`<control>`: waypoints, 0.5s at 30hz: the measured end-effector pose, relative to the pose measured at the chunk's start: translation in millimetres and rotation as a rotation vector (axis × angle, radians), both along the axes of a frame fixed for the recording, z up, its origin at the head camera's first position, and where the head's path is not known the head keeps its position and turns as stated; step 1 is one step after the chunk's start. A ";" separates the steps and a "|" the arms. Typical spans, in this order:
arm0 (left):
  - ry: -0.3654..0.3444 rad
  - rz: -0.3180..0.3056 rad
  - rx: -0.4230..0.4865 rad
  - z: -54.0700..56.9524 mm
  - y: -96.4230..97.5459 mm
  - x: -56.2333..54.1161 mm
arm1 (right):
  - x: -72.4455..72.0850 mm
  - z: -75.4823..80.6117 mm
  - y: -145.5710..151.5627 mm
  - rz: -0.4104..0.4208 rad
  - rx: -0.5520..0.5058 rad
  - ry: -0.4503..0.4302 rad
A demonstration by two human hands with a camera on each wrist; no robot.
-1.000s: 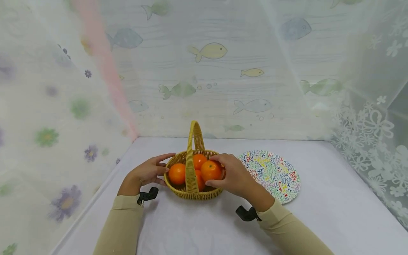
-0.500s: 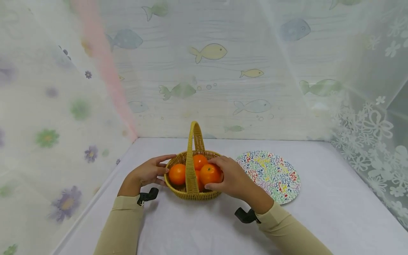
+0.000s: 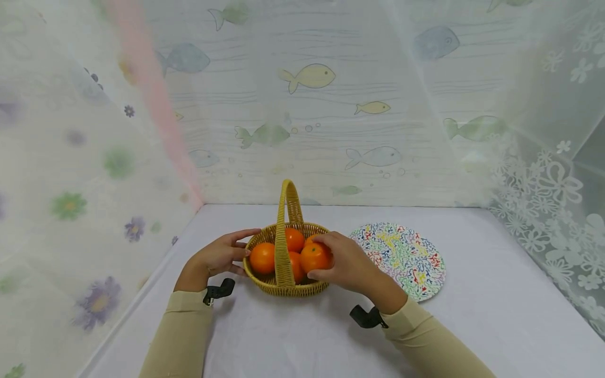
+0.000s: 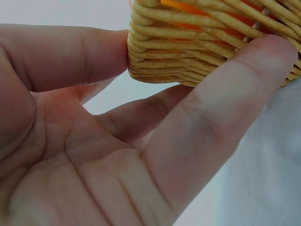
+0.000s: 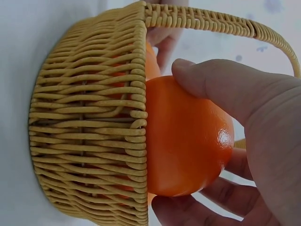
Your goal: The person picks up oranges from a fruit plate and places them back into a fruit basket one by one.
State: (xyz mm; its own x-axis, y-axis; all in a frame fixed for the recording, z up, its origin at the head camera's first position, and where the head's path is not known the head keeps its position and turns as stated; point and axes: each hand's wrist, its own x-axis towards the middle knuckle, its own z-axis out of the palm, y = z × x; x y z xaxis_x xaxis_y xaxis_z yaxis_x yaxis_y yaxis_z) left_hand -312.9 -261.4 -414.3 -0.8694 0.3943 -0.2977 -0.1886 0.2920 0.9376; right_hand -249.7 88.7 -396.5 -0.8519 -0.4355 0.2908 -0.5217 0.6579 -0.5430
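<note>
A yellow wicker basket [image 3: 293, 290] with a tall arched handle stands on the white-covered table, with several oranges inside. At its right end my right hand [image 3: 348, 261] grips an orange [image 3: 315, 257], thumb on one side and fingers on the other. In the right wrist view that orange [image 5: 186, 141] sits at rim height, its lower part hidden by the woven wall. My left hand [image 3: 219, 255] touches the basket's left end with spread, nearly straight fingers, seen against the wicker [image 4: 174, 42] in the left wrist view. Another orange [image 3: 262, 258] lies near this hand.
A round mat [image 3: 402, 260] with a multicoloured squiggle pattern lies on the table right of the basket, partly behind the right hand. Sheer curtains with fish [image 3: 312, 76] and flower prints hang around the back and sides.
The orange in my right hand has dipped and then shifted slightly right, and another orange now shows behind it. The left hand and the basket have stayed in place.
</note>
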 end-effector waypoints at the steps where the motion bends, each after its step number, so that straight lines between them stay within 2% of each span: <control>1: 0.000 0.000 -0.001 0.3 0.6 -0.1 | 0.1 0.3 0.8 0.000 -0.007 -0.006; 10: -0.005 -0.001 -0.004 1.6 0.7 0.8 | 0.4 3.0 4.9 0.005 -0.035 -0.080; 15: -0.007 -0.004 0.001 1.3 -0.6 1.3 | -0.3 4.4 5.5 0.016 -0.034 -0.091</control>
State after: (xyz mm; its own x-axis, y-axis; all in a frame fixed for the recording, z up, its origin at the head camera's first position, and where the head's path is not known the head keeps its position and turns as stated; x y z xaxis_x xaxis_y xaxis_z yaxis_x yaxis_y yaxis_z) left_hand -311.7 -262.0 -413.0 -0.8657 0.3986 -0.3029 -0.1936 0.2914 0.9368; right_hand -250.0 94.1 -392.1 -0.8684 -0.4408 0.2271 -0.4796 0.6303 -0.6105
